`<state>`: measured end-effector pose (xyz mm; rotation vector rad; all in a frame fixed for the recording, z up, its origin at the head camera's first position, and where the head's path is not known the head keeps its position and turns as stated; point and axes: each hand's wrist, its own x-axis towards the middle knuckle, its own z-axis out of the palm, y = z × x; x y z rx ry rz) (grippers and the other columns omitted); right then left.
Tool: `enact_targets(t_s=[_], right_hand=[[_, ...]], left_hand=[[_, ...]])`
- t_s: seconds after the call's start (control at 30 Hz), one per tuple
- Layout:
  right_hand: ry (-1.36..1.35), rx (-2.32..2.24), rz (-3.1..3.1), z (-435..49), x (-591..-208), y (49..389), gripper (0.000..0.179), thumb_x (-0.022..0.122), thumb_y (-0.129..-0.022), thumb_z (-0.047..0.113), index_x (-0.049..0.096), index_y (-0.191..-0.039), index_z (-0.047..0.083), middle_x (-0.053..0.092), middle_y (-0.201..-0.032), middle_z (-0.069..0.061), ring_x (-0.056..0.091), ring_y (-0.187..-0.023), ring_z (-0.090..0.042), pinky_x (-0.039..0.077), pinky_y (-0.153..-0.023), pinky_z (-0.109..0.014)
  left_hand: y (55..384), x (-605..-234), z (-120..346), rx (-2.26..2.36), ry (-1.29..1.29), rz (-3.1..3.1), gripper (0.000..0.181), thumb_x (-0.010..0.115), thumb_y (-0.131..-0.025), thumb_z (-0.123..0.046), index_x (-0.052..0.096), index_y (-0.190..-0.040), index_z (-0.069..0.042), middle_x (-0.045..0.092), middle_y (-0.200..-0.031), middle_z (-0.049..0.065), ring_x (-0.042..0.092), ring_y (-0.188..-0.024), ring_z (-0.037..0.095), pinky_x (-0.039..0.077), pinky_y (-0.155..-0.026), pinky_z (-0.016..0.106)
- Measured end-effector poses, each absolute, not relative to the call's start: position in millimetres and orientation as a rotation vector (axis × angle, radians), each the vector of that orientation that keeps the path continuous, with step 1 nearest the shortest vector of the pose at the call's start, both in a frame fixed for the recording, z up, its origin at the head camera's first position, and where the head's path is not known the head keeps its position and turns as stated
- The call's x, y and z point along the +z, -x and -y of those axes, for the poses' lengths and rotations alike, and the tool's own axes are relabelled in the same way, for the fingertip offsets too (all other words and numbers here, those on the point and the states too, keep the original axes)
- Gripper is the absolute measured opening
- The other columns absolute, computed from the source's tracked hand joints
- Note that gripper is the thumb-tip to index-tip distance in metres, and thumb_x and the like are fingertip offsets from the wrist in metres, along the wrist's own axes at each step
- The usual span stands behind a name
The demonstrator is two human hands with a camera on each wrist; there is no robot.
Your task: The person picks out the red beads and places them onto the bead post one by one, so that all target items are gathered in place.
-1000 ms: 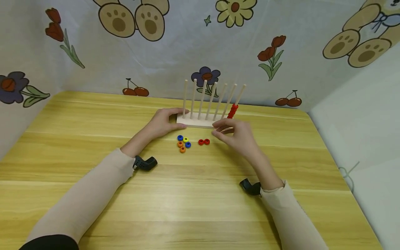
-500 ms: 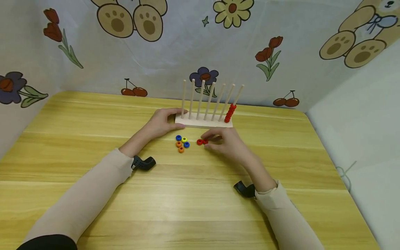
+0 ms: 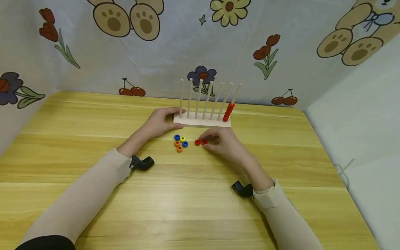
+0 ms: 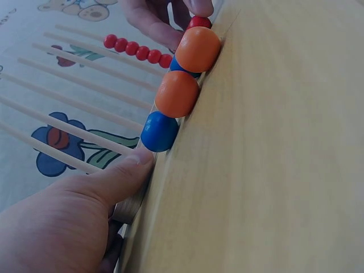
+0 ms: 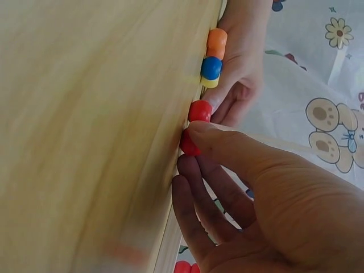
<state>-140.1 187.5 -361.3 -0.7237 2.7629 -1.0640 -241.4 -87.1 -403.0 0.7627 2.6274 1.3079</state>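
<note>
My left hand [image 3: 159,122] grips the rack [image 3: 203,122] at its left end | my right hand [image 3: 225,143] seems to pinch the right red bead [image 5: 189,144], partly hidden

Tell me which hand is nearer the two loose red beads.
Right. The right hand pinches one of the loose red beads; the left hand is farther off, gripping the left end of the wooden peg rack.

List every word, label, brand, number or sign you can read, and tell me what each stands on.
None readable: no lettering shows on the peg stand, the beads, the table or the black wrist devices.
The wall cloth shows printed pictures: bears, flowers, cherries.
Faint marks at the left wrist view's upper left: too blurred to tell.
</note>
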Motion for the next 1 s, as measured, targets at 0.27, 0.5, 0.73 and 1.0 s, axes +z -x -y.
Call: enact_targets(t_s=[0.27, 0.5, 0.73, 1.0], right_hand=[[0.693, -1.103, -2.772, -187.9, -360.8, 140.9, 0.016, 0.083, -0.091, 0.007, 0.081, -0.107, 0.01, 0.079, -0.102, 0.001, 0.073, -0.097, -0.015, 0.063, -0.092, -0.037], [0.637, -1.109, -2.781, -188.4, -359.4, 139.1, 0.015, 0.082, -0.092, 0.008, 0.081, -0.107, 0.01, 0.079, -0.102, 0.001, 0.073, -0.097, -0.016, 0.063, -0.091, -0.036], [0.587, -1.152, -2.796, -188.8, -359.6, 139.0, 0.016, 0.083, -0.092, 0.009, 0.081, -0.107, 0.01, 0.079, -0.101, 0.001, 0.073, -0.095, -0.015, 0.064, -0.088, -0.035], [0.569, -1.185, -2.794, -192.3, -360.0, 142.0, 0.018, 0.083, -0.091, 0.006, 0.08, -0.109, 0.007, 0.079, -0.103, -0.002, 0.073, -0.095, -0.017, 0.065, -0.087, -0.037]], left_hand=[[240.5, -398.2, 86.7, 1.325, -0.755, -2.619, 0.057, 0.085, -0.092, -0.03, 0.067, -0.145, -0.02, 0.063, -0.15, 0.006, 0.049, -0.148, 0.027, 0.032, -0.128, 0.048], [240.1, -400.7, 85.9, 1.304, -0.759, -2.627, 0.056, 0.085, -0.092, -0.032, 0.068, -0.144, -0.023, 0.063, -0.15, 0.004, 0.051, -0.147, 0.026, 0.033, -0.127, 0.048], [240.2, -403.1, 86.1, 1.316, -0.749, -2.63, 0.056, 0.085, -0.091, -0.031, 0.068, -0.143, -0.023, 0.064, -0.15, 0.005, 0.051, -0.146, 0.027, 0.033, -0.127, 0.049], [242.0, -403.0, 85.0, 1.33, -0.741, -2.621, 0.055, 0.085, -0.092, -0.031, 0.068, -0.143, -0.023, 0.064, -0.15, 0.005, 0.051, -0.147, 0.026, 0.033, -0.127, 0.048]])
